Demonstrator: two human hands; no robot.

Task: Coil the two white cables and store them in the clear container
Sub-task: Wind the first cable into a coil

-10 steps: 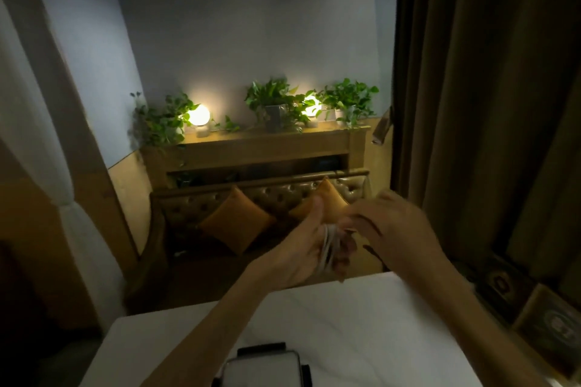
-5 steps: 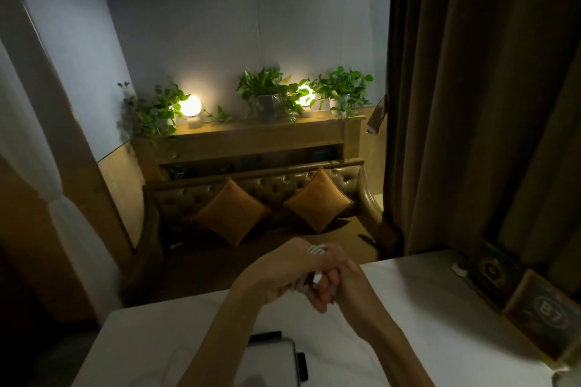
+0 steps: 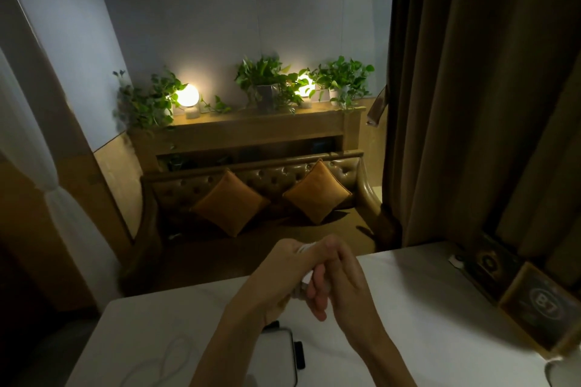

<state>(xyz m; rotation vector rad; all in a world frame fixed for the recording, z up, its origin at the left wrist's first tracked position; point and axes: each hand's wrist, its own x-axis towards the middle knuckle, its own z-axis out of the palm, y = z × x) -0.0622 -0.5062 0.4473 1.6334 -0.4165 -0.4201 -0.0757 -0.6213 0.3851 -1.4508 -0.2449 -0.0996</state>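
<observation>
**Coil retention hazard during first-cable wrap**

Both hands are raised above the worktop (image 3: 408, 308). The left hand (image 3: 283, 273) is clenched around a bundle of white cable (image 3: 302, 249); the right hand (image 3: 339, 280) closes its fingers (image 3: 317, 292) against the same bundle. The second cable (image 3: 176, 355) lies loose on the worktop beside the clear container (image 3: 276, 355). Risk: relaxing either grip before the coil is secured would probably let the loops spring open.

Single head-worn wide-angle view, pitched forward and down over white table (image 3: 424, 308). Close on both hands above table's near half; sofa (image 3: 261, 185) beyond table's far edge, curtain (image 3: 471, 104) right of table.
</observation>
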